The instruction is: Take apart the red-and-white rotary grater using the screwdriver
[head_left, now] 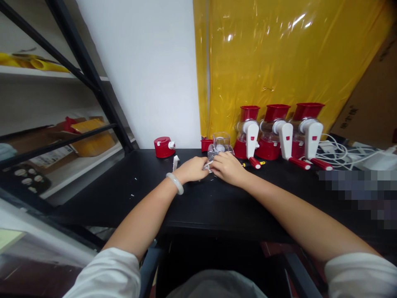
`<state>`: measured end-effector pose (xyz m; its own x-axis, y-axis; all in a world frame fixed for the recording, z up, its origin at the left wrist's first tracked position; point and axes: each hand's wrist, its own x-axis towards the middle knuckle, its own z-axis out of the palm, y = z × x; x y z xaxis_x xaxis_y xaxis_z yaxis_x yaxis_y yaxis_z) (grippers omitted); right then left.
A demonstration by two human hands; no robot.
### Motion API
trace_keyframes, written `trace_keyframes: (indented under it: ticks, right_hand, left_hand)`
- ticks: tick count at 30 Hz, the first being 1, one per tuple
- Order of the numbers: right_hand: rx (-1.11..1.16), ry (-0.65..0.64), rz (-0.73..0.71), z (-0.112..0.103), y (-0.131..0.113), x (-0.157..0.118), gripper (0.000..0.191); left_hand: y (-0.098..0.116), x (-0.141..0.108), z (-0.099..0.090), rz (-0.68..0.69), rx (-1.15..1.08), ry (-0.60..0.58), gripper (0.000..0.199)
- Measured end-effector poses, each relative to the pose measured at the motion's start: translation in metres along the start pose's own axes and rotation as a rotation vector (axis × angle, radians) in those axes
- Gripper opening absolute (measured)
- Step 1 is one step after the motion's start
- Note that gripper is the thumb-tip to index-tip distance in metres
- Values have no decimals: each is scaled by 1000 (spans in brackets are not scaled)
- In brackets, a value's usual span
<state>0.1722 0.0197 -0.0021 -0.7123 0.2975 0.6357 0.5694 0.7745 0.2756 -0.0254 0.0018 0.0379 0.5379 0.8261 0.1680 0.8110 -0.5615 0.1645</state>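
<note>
The left hand (194,169) and the right hand (228,169) meet at the centre of the frame, above the black worktop (198,207). The left hand is narrow, its fingertips pinching a small pale piece (207,164). The right hand is curled, its fingertips at the same piece; whether it grips the piece or only steadies it cannot be told. A clear plastic housing (221,142) stands directly behind the hands, its lower part hidden by the right hand. A small red part (206,144) is located just left of the housing. Left of centre, a red base (164,148) with a white side fitting rests on the worktop; a white handle (175,162) is positioned between it and the left hand. Right of centre, three red-and-clear units (273,151) stand upright in a row, each with a white crank ending in a red grip. A yellow-and-black tool (262,163) lies near the first unit. White cables (338,155) are bunched at the right of the frame.
</note>
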Motion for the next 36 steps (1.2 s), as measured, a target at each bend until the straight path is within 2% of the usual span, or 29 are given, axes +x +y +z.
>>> trace_keyframes:
  ticks: [12,18,26,33,36]
  right_hand:
    - [36,-21,-61,-1,-3,2,13]
    - [89,-20,-17,-4,-5,3,16]
    - [340,-168,3,-3,-5,3,12]
    - [460,-294,130,-6,-8,1,21]
    - [494,-327,158,-5,-7,1,19]
  left_hand:
    - [-2,1,3,30,21,15,10]
    - [-7,0,0,-7,52,18,16]
    - [-9,-1,-2,-49,73,-35,19]
    - [-11,-2,-4,-56,88,-50,21]
    - [-10,-2,-4,-62,79,-61,22]
